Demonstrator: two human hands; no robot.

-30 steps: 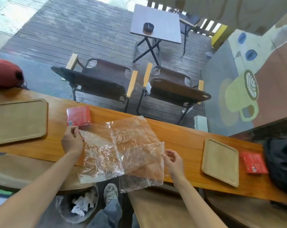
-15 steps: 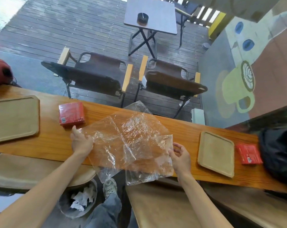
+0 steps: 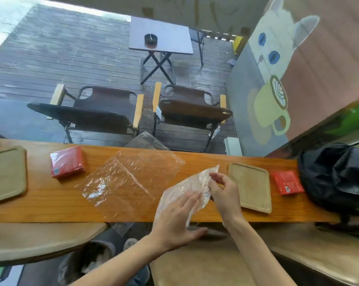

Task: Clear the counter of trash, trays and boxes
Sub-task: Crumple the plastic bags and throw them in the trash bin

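On the counter [image 3: 51,205], both hands are working a crumpled piece of plastic wrap [image 3: 187,186] near the front edge. Left hand [image 3: 174,219] is lying flat and open on top of it, fingers spread, pressing it down. Right hand [image 3: 224,188] is pinching the wrap's upper end between thumb and fingertips. A bigger clear sheet [image 3: 129,180] is lying spread out just left of them. Trays are sitting at both ends: left tray [image 3: 5,176], right tray [image 3: 250,186]. One red box [image 3: 67,165] is sitting between left tray and sheet, another red pack [image 3: 287,181] is touching the black bag [image 3: 337,176].
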